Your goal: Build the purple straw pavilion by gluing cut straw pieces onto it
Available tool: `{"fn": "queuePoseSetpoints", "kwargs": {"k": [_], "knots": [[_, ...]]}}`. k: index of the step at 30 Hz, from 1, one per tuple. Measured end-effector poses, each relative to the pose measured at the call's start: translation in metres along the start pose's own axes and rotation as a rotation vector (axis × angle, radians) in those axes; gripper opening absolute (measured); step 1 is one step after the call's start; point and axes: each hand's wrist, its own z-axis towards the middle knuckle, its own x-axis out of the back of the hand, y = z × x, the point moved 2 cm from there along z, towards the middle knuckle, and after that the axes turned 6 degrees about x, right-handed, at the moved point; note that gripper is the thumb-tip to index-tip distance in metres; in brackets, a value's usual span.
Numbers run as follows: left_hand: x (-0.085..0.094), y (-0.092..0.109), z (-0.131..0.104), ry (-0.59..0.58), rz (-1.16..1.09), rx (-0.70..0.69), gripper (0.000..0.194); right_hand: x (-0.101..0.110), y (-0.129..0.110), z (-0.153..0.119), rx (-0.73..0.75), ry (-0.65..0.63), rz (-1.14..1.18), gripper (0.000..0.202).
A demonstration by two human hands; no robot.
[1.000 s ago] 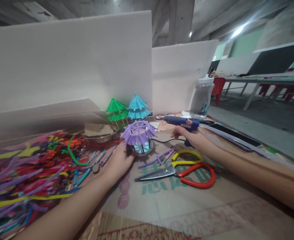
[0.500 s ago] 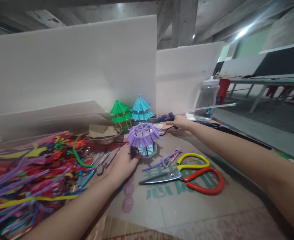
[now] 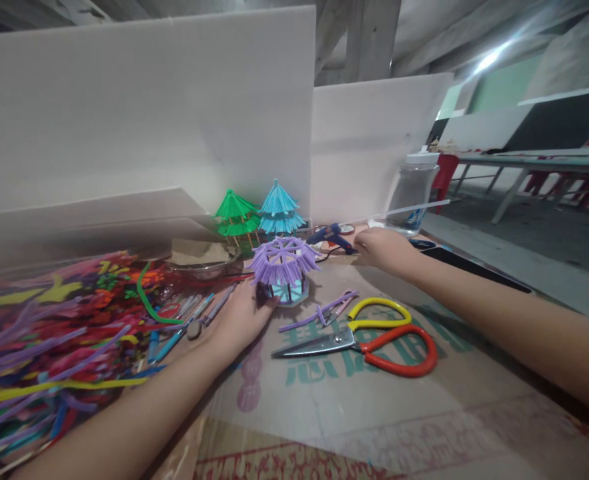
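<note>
My left hand [image 3: 244, 312] is closed on the base of a small pavilion [image 3: 285, 263] with a purple fringed roof and a pale blue floor. My right hand [image 3: 381, 248] is beside the handle of a blue glue gun [image 3: 330, 235], its fingers drawn together; whatever they hold, if anything, is too small to make out. Behind the pavilion stand a green one [image 3: 237, 215] and a light blue one [image 3: 278, 208]. Scissors [image 3: 339, 341] with one yellow and one red handle lie in front, near purple strips [image 3: 319, 316].
Colourful pipe cleaners [image 3: 59, 333] are heaped at the left, beside pens [image 3: 184, 333] and a metal bowl [image 3: 209, 268]. A clear bottle [image 3: 411, 193] stands at the back right. White boards [image 3: 149, 120] rise behind. Cardboard [image 3: 324, 413] covers the tabletop.
My right hand has moved off the glue gun to the right, and the gun now rests by itself. My left hand stays at the purple pavilion. The view has shifted slightly.
</note>
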Motion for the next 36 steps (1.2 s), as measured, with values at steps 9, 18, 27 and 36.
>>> {"fn": "queuePoseSetpoints", "kwargs": {"k": [9,18,27,36], "knots": [[0.003,0.005,-0.001,-0.01,-0.004,-0.026,0.036,0.005,-0.092,-0.056,0.826,-0.059,-0.032,0.046],[0.001,0.003,0.0,-0.008,-0.003,-0.038,0.034,-0.004,-0.102,-0.055,0.796,-0.084,-0.046,0.022],[0.004,0.005,-0.002,0.009,0.044,0.016,0.028,-0.005,-0.12,-0.058,-0.008,0.045,1.242,0.008],[0.006,0.012,-0.006,0.047,0.202,-0.028,0.034,-0.008,-0.124,-0.053,-0.209,0.024,1.445,0.017]]}}
